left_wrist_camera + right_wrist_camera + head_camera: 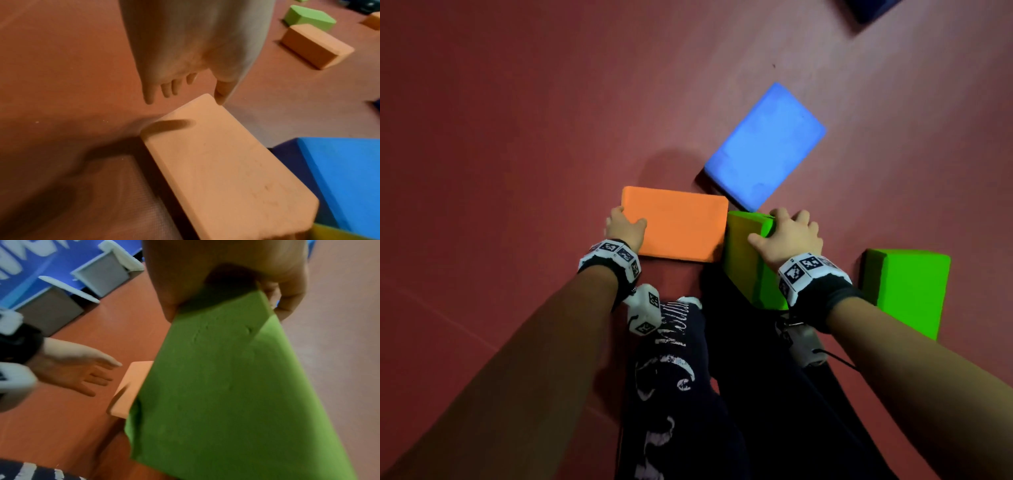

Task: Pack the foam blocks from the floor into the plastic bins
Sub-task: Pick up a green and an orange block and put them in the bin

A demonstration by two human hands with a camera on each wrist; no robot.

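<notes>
- Right hand (789, 236): grip clamped on the upper end of a green block (751, 260), thumb on one face, fingers over the far edge. Right-wrist view shows the same: thumb and fingers either side of the green block (216, 386), block lifted, long side hanging down through centre frame.
- Left hand (625, 228): at the left short edge of the orange block (676, 224), centre of head view. Fingers straight and spread, thumb tip at the block's corner in left-wrist view; grip open, not wrapped on anything. Left hand (82, 374) also seen palm-up-ish, lower left of right-wrist view, apart from the orange block (131, 386).
- Orange block (222, 162) lies flat on the red floor (517, 137); its right end is next to the held green block; contact can't be told.
- Blue block (765, 147): flat on floor, upper right of centre, its near corner just beside the orange and green blocks.
- 2nd green block (907, 291): on floor, right side of head view, near the right wrist.
- More blocks, upper right of left-wrist view: spare green block (308, 17), spare orange block (314, 45), well apart from the hands.
- Grey bins (102, 275) w/ pale rims: upper left of right-wrist view, by a blue wall panel (30, 259). Contents not visible.
</notes>
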